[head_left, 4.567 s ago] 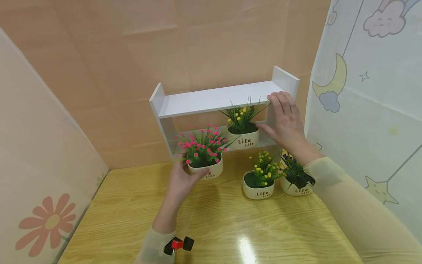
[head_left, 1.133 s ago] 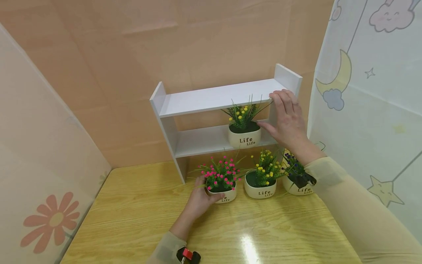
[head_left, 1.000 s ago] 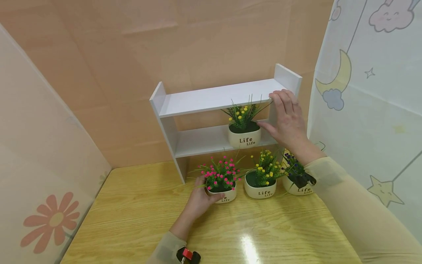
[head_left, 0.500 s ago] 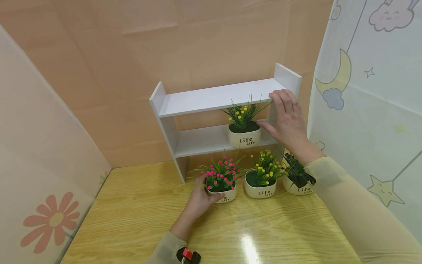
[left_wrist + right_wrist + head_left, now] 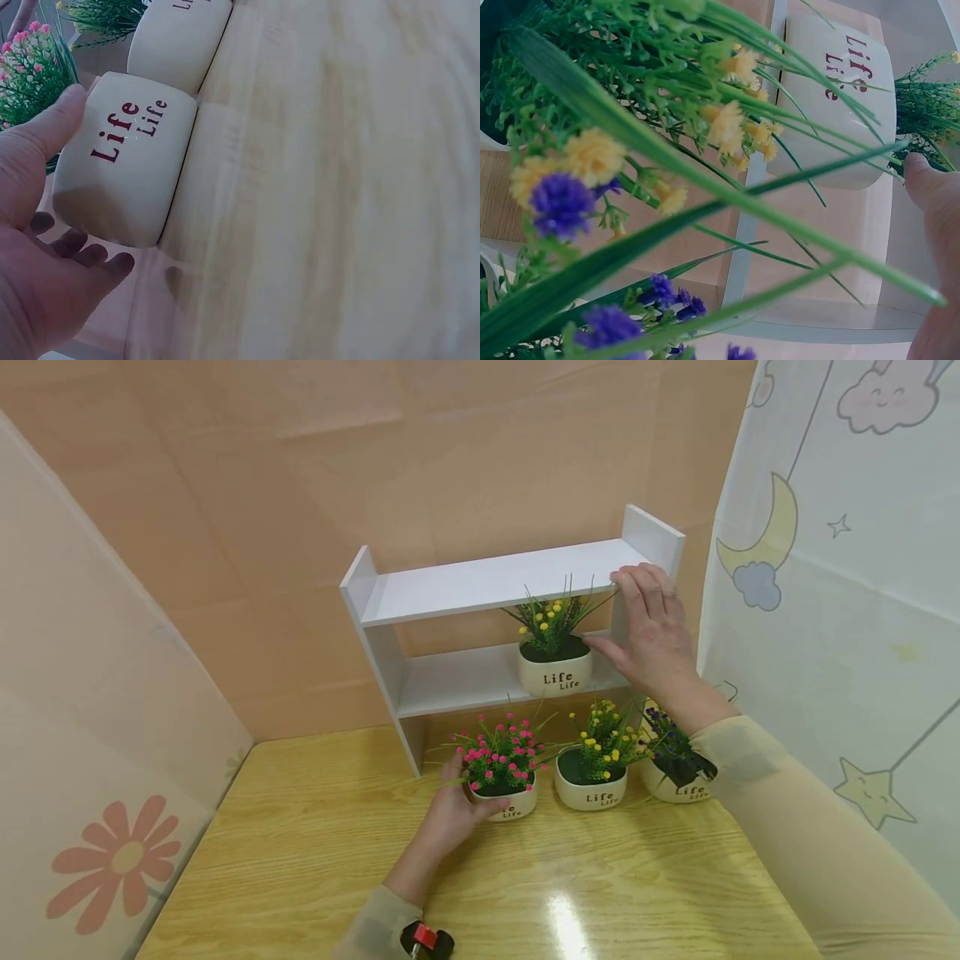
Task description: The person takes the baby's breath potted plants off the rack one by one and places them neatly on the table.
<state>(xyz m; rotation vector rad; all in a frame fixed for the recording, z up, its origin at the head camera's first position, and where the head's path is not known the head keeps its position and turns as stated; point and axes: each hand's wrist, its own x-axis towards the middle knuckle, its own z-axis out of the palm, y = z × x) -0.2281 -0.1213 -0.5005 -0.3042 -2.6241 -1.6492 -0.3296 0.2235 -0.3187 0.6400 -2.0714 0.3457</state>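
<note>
My left hand (image 5: 450, 814) holds a cream flowerpot (image 5: 127, 161) marked "Life", planted with pink artificial flowers (image 5: 502, 752). Its thumb lies on the front near the rim; the other fingers are at the left side, partly hidden in the head view. This pot stands on the table, in front of the white two-tier shelf (image 5: 450, 681). At the shelf's right end, the fingers of my right hand (image 5: 656, 627) rest on the top board's front edge. Its thumb touches the rim of a yellow-flowered pot (image 5: 555, 677) on the lower board.
Right of the pink-flowered pot, another yellow-flowered pot (image 5: 591, 789) stands on the wooden table (image 5: 300, 860). A purple-flowered pot (image 5: 678, 785) is farther right, partly behind my right wrist. Printed cloth panels (image 5: 847, 610) flank the table, with a tan backdrop (image 5: 450, 460) behind.
Since the oldest frame, my left hand has brought the pink-flowered pot down and right, from before the shelf's lower board to the table. Over the last second both hands have stayed still.
</note>
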